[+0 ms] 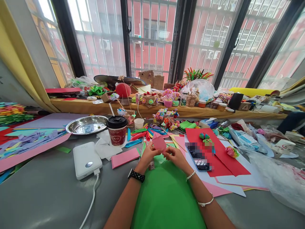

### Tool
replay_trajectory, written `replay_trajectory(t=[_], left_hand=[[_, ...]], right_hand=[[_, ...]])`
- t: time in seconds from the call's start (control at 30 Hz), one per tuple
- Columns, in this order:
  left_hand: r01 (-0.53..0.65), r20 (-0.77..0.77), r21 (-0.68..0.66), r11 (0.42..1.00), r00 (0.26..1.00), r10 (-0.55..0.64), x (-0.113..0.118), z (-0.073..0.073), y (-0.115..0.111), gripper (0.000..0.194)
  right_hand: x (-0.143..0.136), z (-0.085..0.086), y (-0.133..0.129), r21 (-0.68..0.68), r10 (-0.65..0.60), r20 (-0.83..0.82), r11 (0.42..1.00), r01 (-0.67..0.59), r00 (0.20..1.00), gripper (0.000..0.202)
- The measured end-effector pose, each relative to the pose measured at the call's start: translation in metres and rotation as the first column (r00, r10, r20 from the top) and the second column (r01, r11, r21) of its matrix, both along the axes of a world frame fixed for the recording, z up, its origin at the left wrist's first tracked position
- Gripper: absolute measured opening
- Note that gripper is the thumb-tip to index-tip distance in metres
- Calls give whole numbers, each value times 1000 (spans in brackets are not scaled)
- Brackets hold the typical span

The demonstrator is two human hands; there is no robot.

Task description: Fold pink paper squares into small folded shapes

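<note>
A small piece of pink paper (159, 142) is held up between my two hands, above a large green sheet (166, 194). My left hand (147, 156) grips its left edge with fingers and thumb; a dark watch is on that wrist. At the lower right corner of the paper, my right hand (175, 156) has thumb and fingertips pinched together on it. A stack of pink paper strips (125, 158) lies left of my hands. Behind the held paper are several coloured paper strips (138, 135). To the right, a phone (197, 157) rests beside red paper (228, 162).
On the left stand a lidded paper cup (117, 132) with a straw, a metal plate (87, 125) and a white power bank (86, 160) with its cable. Paper flowers (166, 117) and a small white cup (139, 123) are behind. A clear plastic bag (278, 181) lies right.
</note>
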State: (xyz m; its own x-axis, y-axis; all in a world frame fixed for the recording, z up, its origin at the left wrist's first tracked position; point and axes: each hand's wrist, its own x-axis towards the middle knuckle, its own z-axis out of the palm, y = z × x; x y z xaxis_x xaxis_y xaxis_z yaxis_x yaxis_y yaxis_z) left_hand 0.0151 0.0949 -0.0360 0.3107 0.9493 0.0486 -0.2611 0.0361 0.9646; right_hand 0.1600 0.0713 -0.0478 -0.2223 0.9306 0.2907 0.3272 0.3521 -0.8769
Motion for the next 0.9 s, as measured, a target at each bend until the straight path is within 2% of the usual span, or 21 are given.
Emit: replay_trajectory(t=[0.23,0.47,0.57,0.67,0.9], left_hand=[[-10,24,-8,1000,1000,11,0,1,1,54],[55,33,15,998,998,-55,0,1,0,50],[25,25,16,1000,999,-26,0,-1,1,46],[-1,19,-3,1000,1000,1,0,-2,3,49],[21,-19,-43,999,1000,-22,-1,-3,3,58]], right_hand=[[-1,-3,2,7,5,26,1000,-5,1000,23],[-2,-5,1,15,-15,52,1000,14,999,25],[-2,-4,0,12,-7,39,1000,7,999,24],[-3,-4,0,3,-28,19,1000,28,999,24],[-2,-4,1,-11,-40,29,999,41,999,24]])
